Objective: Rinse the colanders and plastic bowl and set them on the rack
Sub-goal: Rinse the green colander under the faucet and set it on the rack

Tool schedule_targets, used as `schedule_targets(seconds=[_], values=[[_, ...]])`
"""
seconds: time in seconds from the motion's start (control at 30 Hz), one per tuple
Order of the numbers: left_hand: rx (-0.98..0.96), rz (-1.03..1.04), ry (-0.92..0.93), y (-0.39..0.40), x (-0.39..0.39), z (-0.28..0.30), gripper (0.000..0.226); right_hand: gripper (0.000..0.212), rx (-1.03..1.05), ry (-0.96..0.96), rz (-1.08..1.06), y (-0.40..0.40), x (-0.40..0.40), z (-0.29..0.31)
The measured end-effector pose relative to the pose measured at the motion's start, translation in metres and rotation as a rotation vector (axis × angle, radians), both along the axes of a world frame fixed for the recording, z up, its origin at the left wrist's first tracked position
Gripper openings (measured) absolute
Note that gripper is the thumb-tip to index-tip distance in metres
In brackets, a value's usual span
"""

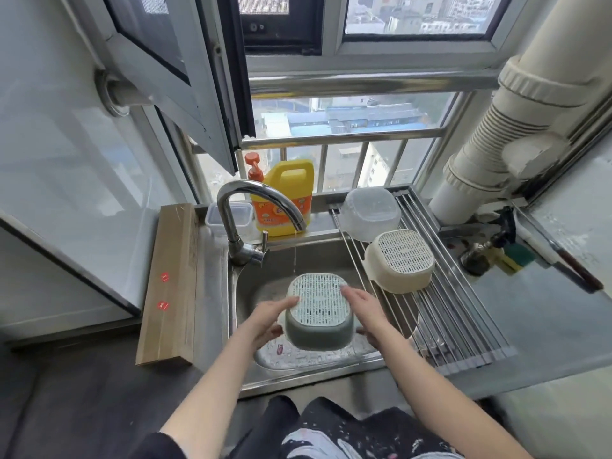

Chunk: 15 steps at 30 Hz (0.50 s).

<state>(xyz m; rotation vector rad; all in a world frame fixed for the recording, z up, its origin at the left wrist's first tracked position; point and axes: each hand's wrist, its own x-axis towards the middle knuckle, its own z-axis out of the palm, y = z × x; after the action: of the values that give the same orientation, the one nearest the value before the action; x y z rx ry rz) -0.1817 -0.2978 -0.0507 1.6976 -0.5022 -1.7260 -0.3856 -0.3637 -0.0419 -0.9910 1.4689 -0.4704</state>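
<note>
I hold a grey-green colander (317, 321) upside down over the sink (255, 286), its pale slotted bottom facing up. My left hand (270, 318) grips its left side and my right hand (366, 309) its right side. A thin stream of water falls from the faucet (246, 207) just behind the colander. On the roll-up rack (440, 313) a cream colander (399, 261) lies upside down. Behind it a clear plastic bowl (369, 213) also lies upside down.
A yellow detergent jug (284, 197) with an orange pump stands behind the faucet, beside a small clear box (228, 218). A long cardboard box (170, 283) lies left of the sink. A sponge (516, 256) sits right of the rack, under large white pipes (496, 137).
</note>
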Motion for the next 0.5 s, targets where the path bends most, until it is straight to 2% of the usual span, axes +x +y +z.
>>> schedule_targets(seconds=[0.03,0.13,0.2,0.23,0.33,0.37,0.5], values=[[-0.043,0.027,0.024,0.001,-0.001,0.002,0.050,0.048,-0.077,0.000,-0.015,-0.002,0.000,0.003],[-0.192,0.059,-0.025,-0.002,0.000,0.004,0.071,0.041,-0.312,-0.083,-0.030,-0.003,-0.002,0.015],[-0.225,0.078,-0.083,-0.003,0.002,0.000,0.070,0.038,-0.365,-0.080,-0.045,0.005,-0.002,0.013],[-0.167,0.058,-0.102,-0.002,0.002,-0.004,0.069,0.039,-0.332,-0.029,-0.031,0.007,-0.002,0.011],[0.234,-0.131,-0.025,0.003,0.000,-0.007,0.091,0.050,0.012,0.121,0.089,0.009,-0.003,0.003],[0.265,-0.147,0.029,0.003,0.001,-0.007,0.092,0.049,0.020,0.130,0.091,0.007,-0.004,0.002],[-0.039,0.045,0.138,-0.010,0.002,-0.001,0.085,0.039,-0.352,0.006,-0.052,0.008,-0.003,0.009]])
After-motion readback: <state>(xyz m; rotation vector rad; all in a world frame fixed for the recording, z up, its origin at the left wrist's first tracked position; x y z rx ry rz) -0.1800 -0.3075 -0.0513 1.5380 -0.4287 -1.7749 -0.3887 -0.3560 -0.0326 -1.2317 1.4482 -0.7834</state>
